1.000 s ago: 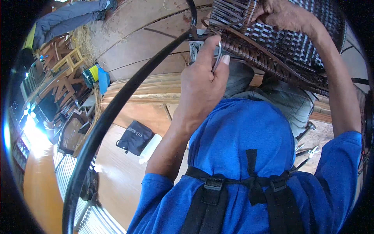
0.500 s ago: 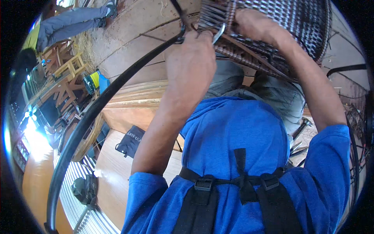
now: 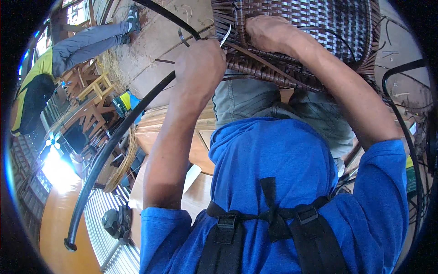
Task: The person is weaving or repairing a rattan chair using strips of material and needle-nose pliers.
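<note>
A dark brown woven wicker piece [image 3: 315,27] lies at the top of the view, with loose strip ends at its left edge. My left hand [image 3: 200,61] is closed beside that edge. From it sticks out a curved silver metal piece [image 3: 226,35]; its kind I cannot tell. A long dark flat strip [image 3: 119,130] runs through or behind this hand, its loose end hanging at the lower left. My right hand [image 3: 269,34] presses against the weave near its left edge, fingers curled and mostly hidden. A brown strip [image 3: 269,60] slants along the lower side.
At the upper left is another person in grey trousers [image 3: 91,41]. Wooden frames [image 3: 96,89] stand in a pile nearby. A wooden box [image 3: 155,130] is left of my legs, and a black bag [image 3: 117,223] lies lower left. A dark curved strip [image 3: 396,91] arches at the right.
My left hand has moved left and slightly down, and the dark strip has shifted with it. My right hand and the wicker piece now appear a little further left.
</note>
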### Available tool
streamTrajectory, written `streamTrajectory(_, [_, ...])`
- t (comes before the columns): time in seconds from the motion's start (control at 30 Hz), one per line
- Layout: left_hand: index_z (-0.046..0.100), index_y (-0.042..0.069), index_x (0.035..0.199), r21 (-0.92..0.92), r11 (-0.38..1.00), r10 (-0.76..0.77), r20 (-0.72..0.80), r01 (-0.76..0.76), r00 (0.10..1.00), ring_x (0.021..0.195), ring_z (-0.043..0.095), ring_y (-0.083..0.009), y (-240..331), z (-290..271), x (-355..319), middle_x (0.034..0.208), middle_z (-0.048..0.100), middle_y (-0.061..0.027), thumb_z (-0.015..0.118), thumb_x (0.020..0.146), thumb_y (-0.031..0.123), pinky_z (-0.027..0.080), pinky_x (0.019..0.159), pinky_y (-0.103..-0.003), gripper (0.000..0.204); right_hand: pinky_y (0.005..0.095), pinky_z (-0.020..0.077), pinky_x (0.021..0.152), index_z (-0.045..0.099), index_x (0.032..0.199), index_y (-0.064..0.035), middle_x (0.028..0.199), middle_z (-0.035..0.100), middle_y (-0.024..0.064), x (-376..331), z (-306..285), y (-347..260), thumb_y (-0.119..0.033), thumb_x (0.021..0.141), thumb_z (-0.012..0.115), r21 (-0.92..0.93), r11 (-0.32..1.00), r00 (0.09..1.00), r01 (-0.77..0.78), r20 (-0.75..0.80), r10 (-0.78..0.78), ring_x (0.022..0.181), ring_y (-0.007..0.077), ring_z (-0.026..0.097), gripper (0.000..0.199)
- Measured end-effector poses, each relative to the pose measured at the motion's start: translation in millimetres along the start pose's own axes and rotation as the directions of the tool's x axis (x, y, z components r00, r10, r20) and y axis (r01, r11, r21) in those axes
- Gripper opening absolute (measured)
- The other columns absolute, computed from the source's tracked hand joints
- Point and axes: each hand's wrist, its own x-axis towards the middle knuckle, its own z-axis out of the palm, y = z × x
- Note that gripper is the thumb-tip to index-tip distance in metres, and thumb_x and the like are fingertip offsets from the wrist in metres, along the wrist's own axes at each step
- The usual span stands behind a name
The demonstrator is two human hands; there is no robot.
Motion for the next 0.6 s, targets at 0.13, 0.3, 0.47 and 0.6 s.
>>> streamTrajectory(0.13, [0.065, 0.003, 0.076, 0.002, 0.997, -0.076, -0.025, 0.076, 0.997, 0.072, 0.065, -0.0347, 5, 3, -1, 0.075, 0.065, -0.0191, 0.053, 0.082, 0.017, 0.052, 0.062, -0.044, 0.020, 0.0442, 0.0496, 0.074, 0.061, 0.085, 0.0002, 0.088, 0.063, 0.0216, -2, 6, 6, -0.012, 0.077, 0.052, 0.079, 0.996, 0.999, 0.031, 0.022, -0.033, 0.086, 0.0365, 0.062, 0.017])
streamTrajectory(0.3, [0.063, 0.004, 0.081, 0.077, 0.997, -0.014, -0.088, 0.021, 0.996, 0.071, 0.065, -0.0335, 2, 8, -2, 0.077, 0.064, -0.0164, 0.052, 0.080, 0.011, 0.053, 0.059, -0.041, 0.012, 0.0443, 0.0478, 0.075, 0.054, 0.084, 0.0005, 0.082, 0.060, 0.0197, -8, -1, 6, -0.013, 0.080, 0.055, -0.020, 0.998, 0.998, 0.056, 0.033, -0.055, 0.084, 0.0368, 0.060, 0.015])
streamTrajectory(0.47, [0.059, 0.003, 0.084, 0.025, 0.997, 0.080, -0.234, -0.076, 0.969, 0.067, 0.064, -0.0340, 1, 6, -19, 0.083, 0.061, -0.0165, 0.052, 0.082, 0.011, 0.053, 0.059, -0.043, 0.011, 0.0429, 0.0484, 0.079, 0.051, 0.109, 0.0006, 0.092, 0.062, 0.0196, -36, -20, 3, -0.014, 0.077, 0.065, -0.187, 0.979, 0.992, 0.077, -0.084, -0.094, 0.092, 0.0347, 0.060, 0.038])
streamTrajectory(0.6, [0.056, 0.003, 0.086, -0.218, 0.954, 0.105, -0.394, -0.204, 0.913, 0.061, 0.062, -0.0295, 11, -10, -55, 0.086, 0.059, -0.0163, 0.055, 0.083, 0.007, 0.050, 0.055, -0.040, 0.005, 0.0418, 0.0475, 0.082, 0.054, 0.111, -0.0014, 0.097, 0.062, 0.0204, -53, -40, -2, -0.014, 0.080, 0.063, -0.062, 0.986, 0.978, 0.153, -0.135, -0.161, 0.092, 0.0359, 0.060, 0.035])
